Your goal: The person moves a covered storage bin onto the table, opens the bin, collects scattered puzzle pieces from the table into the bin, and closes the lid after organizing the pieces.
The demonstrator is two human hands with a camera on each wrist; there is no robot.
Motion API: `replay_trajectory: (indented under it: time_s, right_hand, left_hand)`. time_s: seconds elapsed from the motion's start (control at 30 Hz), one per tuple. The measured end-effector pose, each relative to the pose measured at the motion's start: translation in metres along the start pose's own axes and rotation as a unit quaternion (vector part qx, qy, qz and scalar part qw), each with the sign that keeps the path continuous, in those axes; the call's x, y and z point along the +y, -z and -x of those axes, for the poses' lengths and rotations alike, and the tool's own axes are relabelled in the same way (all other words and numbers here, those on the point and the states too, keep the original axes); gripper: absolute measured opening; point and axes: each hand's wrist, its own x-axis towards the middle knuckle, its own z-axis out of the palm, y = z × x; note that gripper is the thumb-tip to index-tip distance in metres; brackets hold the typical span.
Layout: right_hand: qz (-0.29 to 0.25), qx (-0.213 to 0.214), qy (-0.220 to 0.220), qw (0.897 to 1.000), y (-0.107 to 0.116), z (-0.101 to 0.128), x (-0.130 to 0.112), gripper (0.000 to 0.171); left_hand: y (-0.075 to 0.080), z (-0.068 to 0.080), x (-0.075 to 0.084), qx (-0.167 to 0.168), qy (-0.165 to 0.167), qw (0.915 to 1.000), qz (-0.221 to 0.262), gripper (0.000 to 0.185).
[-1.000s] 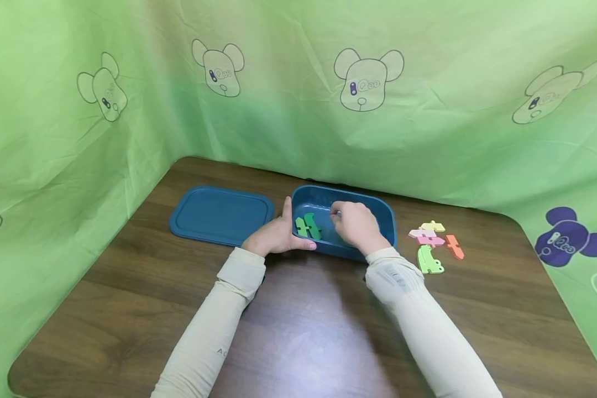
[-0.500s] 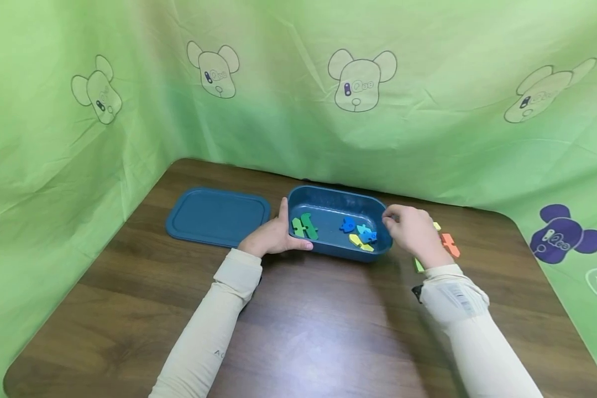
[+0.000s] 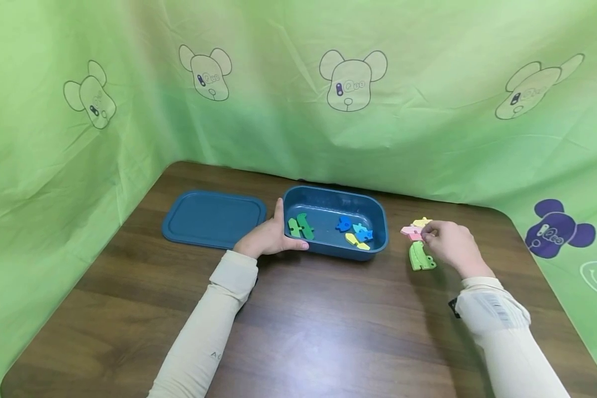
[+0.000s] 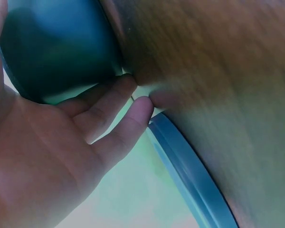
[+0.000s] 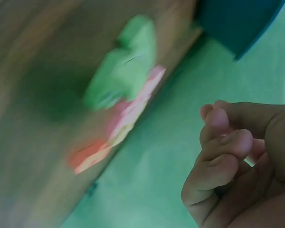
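A blue tub (image 3: pixel 378 243) (image 4: pixel 57 47) stands mid-table and holds green pieces (image 3: pixel 300 226), blue pieces (image 3: pixel 353 228) and a yellow piece (image 3: pixel 356 241). My left hand (image 3: pixel 278 235) (image 4: pixel 109 109) grips the tub's left end, thumb over the rim, fingers along the outer wall. My right hand (image 3: pixel 435 235) (image 5: pixel 225 137) hovers right of the tub over loose foam pieces, its fingers curled and holding nothing. Its fingertips are close to the pink piece (image 3: pixel 410 232) (image 5: pixel 133 107). A green piece (image 3: pixel 420 257) (image 5: pixel 126 66) lies just in front, a yellow piece (image 3: pixel 422 222) behind.
The tub's blue lid (image 3: pixel 214 218) (image 4: pixel 194 175) lies flat to the left of the tub. An orange piece (image 5: pixel 88 156) shows beside the pink one in the right wrist view. Green cloth walls (image 3: pixel 298 110) close in the wooden table (image 3: pixel 303 320) at back and sides.
My right hand has come out of the tub and moved right to the loose pieces, leaving blue and yellow pieces inside. The left hand has stayed on the tub.
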Motion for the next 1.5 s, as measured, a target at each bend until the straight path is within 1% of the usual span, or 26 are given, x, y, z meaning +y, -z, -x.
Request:
replay_trajectory:
  time_s: [0.17,0.23,0.33,0.47,0.6,0.67,0.9,1.0,1.23,1.4,1.5]
  right_hand:
    - [-0.002,-0.013,-0.032,0.999,-0.005,0.005,0.031,0.022]
    - [-0.001,-0.019,-0.039,0.999,-0.007,0.006,0.039,0.019]
    - [0.006,-0.028,-0.033,0.999,-0.009,0.005,0.047,0.018]
    - [0.007,-0.042,-0.025,0.999,-0.011,0.001,0.049,0.017]
    - [0.010,-0.052,-0.035,0.998,-0.013,-0.006,0.047,0.018]
    - [0.010,-0.056,-0.041,0.998,-0.015,-0.009,0.047,0.018]
    - [0.015,-0.060,-0.037,0.997,-0.022,-0.017,0.047,0.019]
    - [0.019,-0.056,-0.044,0.997,-0.022,-0.018,0.049,0.017]
    - [0.033,-0.061,-0.096,0.993,-0.019,-0.014,0.054,0.016]
    - [0.035,-0.059,-0.091,0.993,-0.019,-0.013,0.054,0.019]
    - [0.035,-0.050,-0.087,0.994,-0.018,-0.013,0.054,0.018]
  left_hand:
    - [0.000,-0.001,-0.001,-0.002,-0.003,1.0000,0.000,0.137]
    - [0.000,-0.001,-0.001,-0.002,-0.004,1.0000,-0.002,0.137]
    - [0.000,-0.002,-0.001,-0.001,-0.003,1.0000,-0.001,0.137]
    - [-0.001,-0.002,-0.001,-0.001,0.000,1.0000,0.002,0.138]
    - [-0.001,-0.002,-0.001,-0.001,0.001,1.0000,0.001,0.138]
    - [-0.002,-0.002,-0.001,-0.003,0.000,1.0000,0.003,0.138]
    - [-0.001,-0.001,0.000,-0.003,-0.002,1.0000,0.006,0.138]
    - [0.001,-0.001,0.000,-0.003,-0.001,1.0000,0.004,0.138]
    - [0.002,-0.001,0.002,-0.005,0.001,1.0000,-0.001,0.137]
    - [0.001,-0.001,0.001,-0.004,0.002,1.0000,-0.003,0.137]
    - [0.000,-0.001,0.001,-0.005,0.002,1.0000,0.000,0.137]
